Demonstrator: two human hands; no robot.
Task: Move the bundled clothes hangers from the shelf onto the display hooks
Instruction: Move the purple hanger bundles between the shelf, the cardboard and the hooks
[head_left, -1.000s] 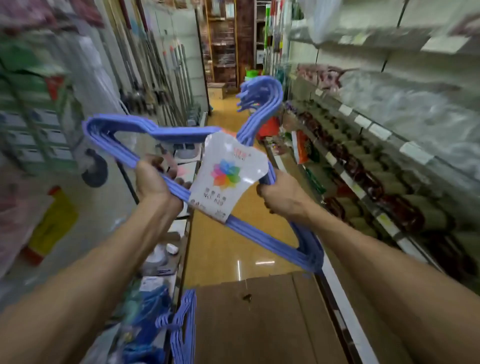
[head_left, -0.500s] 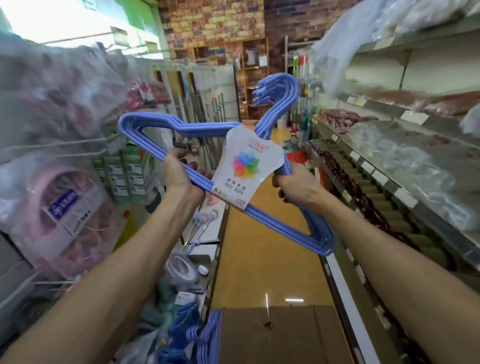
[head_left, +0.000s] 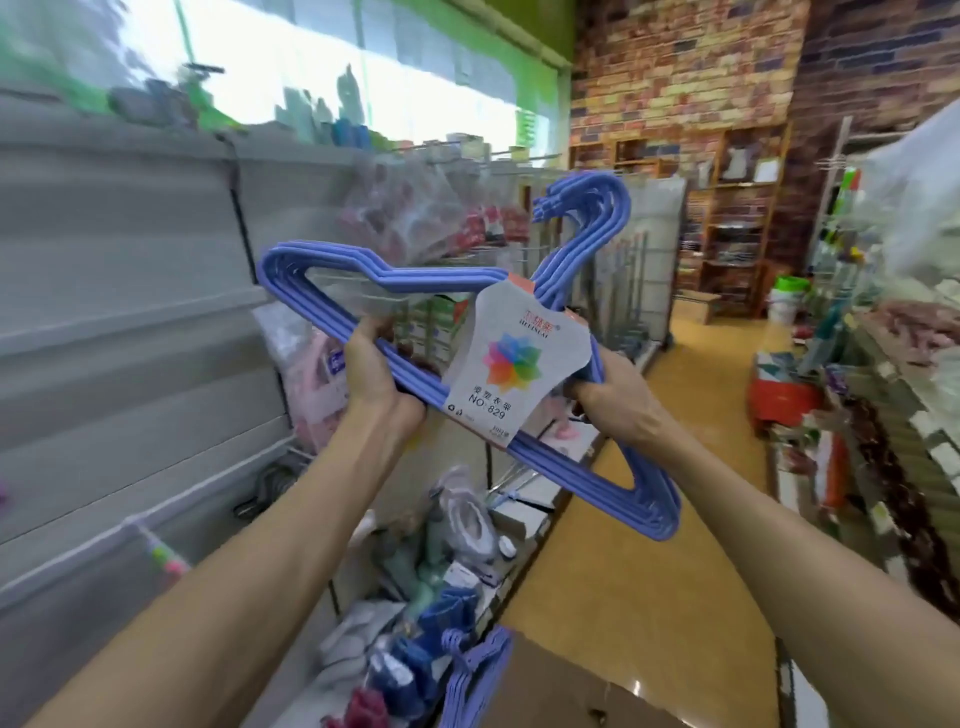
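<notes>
Your left hand (head_left: 376, 376) and right hand (head_left: 615, 397) grasp one hanger bundle (head_left: 415, 382) aloft, unhung; another bundle (head_left: 478, 670) waits below them.

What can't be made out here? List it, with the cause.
Head view only:
- Display hooks: left shelving is motion-blurred; no free hook can be picked out.
- Fingertips of left hand and right hand: hidden behind the hanger bundle.
- Label small print: too small.
</notes>
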